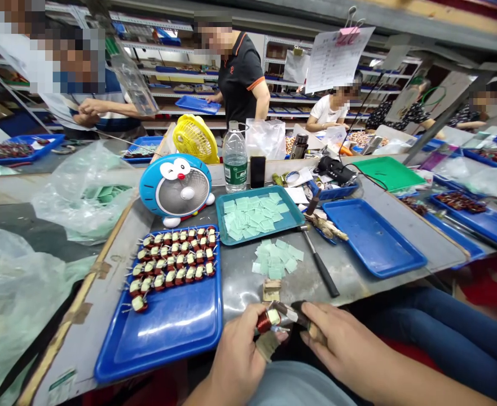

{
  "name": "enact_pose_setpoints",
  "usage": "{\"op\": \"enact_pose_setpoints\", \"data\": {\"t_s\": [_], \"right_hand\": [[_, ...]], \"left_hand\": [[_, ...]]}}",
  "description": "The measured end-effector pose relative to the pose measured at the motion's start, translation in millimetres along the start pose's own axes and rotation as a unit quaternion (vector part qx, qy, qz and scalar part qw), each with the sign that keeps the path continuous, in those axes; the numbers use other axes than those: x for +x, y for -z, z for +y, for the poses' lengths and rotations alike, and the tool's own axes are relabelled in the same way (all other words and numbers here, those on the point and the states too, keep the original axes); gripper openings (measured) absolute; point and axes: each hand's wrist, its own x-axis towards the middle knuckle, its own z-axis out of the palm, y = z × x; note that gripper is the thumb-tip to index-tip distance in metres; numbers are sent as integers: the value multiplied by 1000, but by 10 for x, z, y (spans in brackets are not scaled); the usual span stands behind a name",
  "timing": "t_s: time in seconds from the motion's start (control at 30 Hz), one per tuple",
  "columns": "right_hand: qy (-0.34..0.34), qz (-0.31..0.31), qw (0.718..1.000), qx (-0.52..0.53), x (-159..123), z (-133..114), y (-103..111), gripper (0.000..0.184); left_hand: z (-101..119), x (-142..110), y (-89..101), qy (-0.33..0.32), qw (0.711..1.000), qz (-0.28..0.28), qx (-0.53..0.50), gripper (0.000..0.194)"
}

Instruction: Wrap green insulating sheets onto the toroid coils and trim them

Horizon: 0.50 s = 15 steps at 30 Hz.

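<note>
My left hand (235,349) pinches a copper-wound coil (264,321) at the bench's front edge. My right hand (337,344) grips a small dark-handled blade (288,313), whose tip reaches the coil. Beyond them, a blue tray (176,338) holds rows of similar coils with wire leads. A teal tray (256,225) carries a heap of pale green squares, and more squares (276,259) lie loose on the metal bench top (240,287). A black-handled hammer (320,265) rests to the right of those loose squares.
A second blue tray (373,237) sits to the right. A blue cartoon-cat fan (176,189), a yellow fan (195,138) and a water bottle (234,158) stand behind the trays. Plastic bags (85,192) lie left; co-workers sit and stand beyond the bench.
</note>
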Motion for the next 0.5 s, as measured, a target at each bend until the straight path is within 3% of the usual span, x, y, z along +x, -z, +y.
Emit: {"op": "enact_pose_setpoints", "data": {"t_s": [0.1, 0.17, 0.3, 0.5], "right_hand": [[-4, 26, 1000, -6, -38, 9, 14, 16], [12, 50, 999, -12, -45, 57, 21, 10], [42, 48, 998, -5, -1, 136, 75, 4], [95, 25, 995, -1, 85, 179, 198, 10]], "left_hand": [[-2, 22, 78, 22, 998, -24, -45, 26], [11, 35, 102, 68, 987, -49, -138, 29], [10, 38, 68, 125, 922, -108, -349, 47], [-49, 12, -12, 121, 876, -137, -446, 56]]}}
